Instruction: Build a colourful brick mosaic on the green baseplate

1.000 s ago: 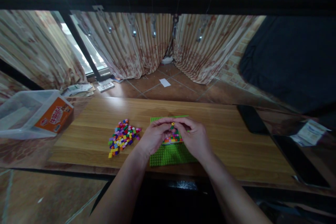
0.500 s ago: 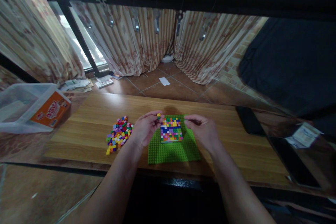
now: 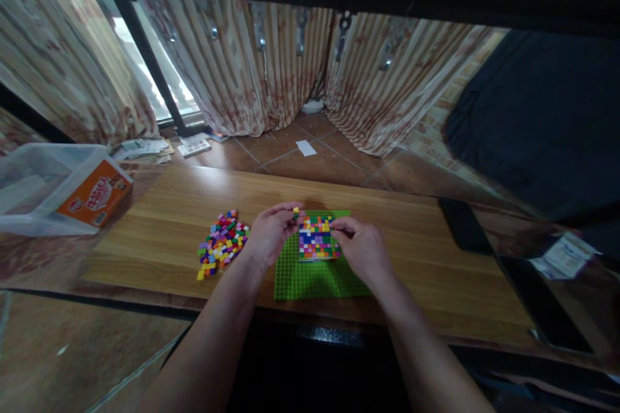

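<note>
A green studded baseplate (image 3: 317, 284) lies on the table. On it stands a square block of many-coloured toy bricks (image 3: 318, 246), with a dark blue strip across its upper half. My left hand (image 3: 274, 229) is at the block's upper left corner, its fingertips closed on small toy bricks (image 3: 296, 210), a yellow one on top and a dark green one under it. My right hand (image 3: 363, 242) is over the block's right edge, thumb and forefinger pinched together. Whatever those fingertips hold is too small to make out.
A loose pile of coloured bricks (image 3: 223, 245) lies left of my left forearm on the wooden table (image 3: 155, 232). A clear plastic box (image 3: 53, 187) stands beyond the table's left end. A black phone (image 3: 465, 226) and a dark flat slab (image 3: 542, 303) lie at the right.
My right hand has moved left, from beside the block to its right edge. My left hand keeps its bricks in nearly the same place. The whole view has shifted slightly.
</note>
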The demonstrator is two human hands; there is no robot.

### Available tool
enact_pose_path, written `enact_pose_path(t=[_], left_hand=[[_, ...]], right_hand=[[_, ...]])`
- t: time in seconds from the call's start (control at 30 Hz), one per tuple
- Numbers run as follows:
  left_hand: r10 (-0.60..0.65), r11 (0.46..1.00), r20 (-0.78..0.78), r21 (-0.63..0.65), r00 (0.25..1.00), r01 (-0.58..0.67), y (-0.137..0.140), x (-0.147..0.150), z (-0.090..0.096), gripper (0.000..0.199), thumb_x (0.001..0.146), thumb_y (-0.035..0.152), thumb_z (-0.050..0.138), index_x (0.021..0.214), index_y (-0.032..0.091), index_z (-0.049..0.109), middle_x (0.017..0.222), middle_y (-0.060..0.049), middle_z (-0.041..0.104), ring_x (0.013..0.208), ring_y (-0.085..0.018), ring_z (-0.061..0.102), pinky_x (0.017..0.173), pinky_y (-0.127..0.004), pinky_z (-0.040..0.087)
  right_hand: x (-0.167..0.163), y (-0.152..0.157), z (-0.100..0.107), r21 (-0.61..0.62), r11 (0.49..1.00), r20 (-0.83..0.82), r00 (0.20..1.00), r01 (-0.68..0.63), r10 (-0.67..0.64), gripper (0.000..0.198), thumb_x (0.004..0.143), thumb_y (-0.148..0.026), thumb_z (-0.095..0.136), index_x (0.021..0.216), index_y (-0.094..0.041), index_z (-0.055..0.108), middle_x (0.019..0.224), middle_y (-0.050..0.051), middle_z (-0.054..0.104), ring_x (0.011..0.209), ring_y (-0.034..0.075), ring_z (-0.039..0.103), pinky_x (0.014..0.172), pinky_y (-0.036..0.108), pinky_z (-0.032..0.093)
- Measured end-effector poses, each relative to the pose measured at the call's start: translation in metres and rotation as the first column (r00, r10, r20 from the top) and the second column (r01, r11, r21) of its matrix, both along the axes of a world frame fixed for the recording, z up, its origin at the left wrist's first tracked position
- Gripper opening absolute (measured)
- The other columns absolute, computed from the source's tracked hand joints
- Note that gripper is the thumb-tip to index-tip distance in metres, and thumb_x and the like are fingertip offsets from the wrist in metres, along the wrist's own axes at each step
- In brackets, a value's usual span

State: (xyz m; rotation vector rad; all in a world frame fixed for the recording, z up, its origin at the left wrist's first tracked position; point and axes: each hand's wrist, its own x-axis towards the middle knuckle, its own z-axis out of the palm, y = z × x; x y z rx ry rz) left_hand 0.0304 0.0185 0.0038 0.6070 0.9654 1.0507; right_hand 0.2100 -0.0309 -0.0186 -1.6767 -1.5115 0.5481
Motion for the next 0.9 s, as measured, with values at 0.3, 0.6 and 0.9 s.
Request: enact_pose_path(t=[0.3, 0.6, 0.9], left_hand=[[-0.007, 1.000, -0.006, -0.007, 1.000, 0.007, -0.001, -0.001, 0.003, 0.016, 0.070, 0.007, 0.065, 0.084, 0.009, 0.071, 0.072, -0.006, 0.071, 0.062, -0.009, 0.062, 0.059, -0.019, 0.046], [-0.014, 1.000, -0.018, 0.022, 1.000, 0.014, 0.000, -0.002, -0.001, 0.013, 0.070, 0.007, 0.066, 0.081, 0.010, 0.071, 0.071, -0.005, 0.070, 0.064, -0.010, 0.063, 0.063, -0.021, 0.047], [-0.003, 1.000, -0.012, 0.009, 1.000, 0.003, -0.002, -0.002, 0.003, 0.014, 0.069, 0.006, 0.063, 0.080, 0.010, 0.072, 0.071, -0.005, 0.070, 0.063, -0.010, 0.061, 0.062, -0.021, 0.046]], right_hand=[[0.000, -0.001, 0.002, -0.011, 0.999, 0.075, 0.997, 0.037, -0.036, 0.016, 0.083, -0.029, 0.060, 0.082, -0.026, 0.076, 0.083, 0.004, 0.079, 0.076, 0.023, 0.072, 0.075, 0.037, 0.054], [0.007, 0.002, -0.002, -0.009, 0.999, -0.098, 0.995, 0.035, -0.035, 0.016, 0.077, -0.029, 0.063, 0.084, -0.022, 0.075, 0.083, 0.006, 0.079, 0.077, 0.023, 0.073, 0.075, 0.037, 0.056], [0.007, -0.001, 0.001, -0.034, 0.999, -0.051, 0.998, -0.028, 0.026, 0.017, 0.076, -0.028, 0.063, 0.085, -0.024, 0.076, 0.084, 0.005, 0.077, 0.073, 0.020, 0.069, 0.073, 0.036, 0.053]])
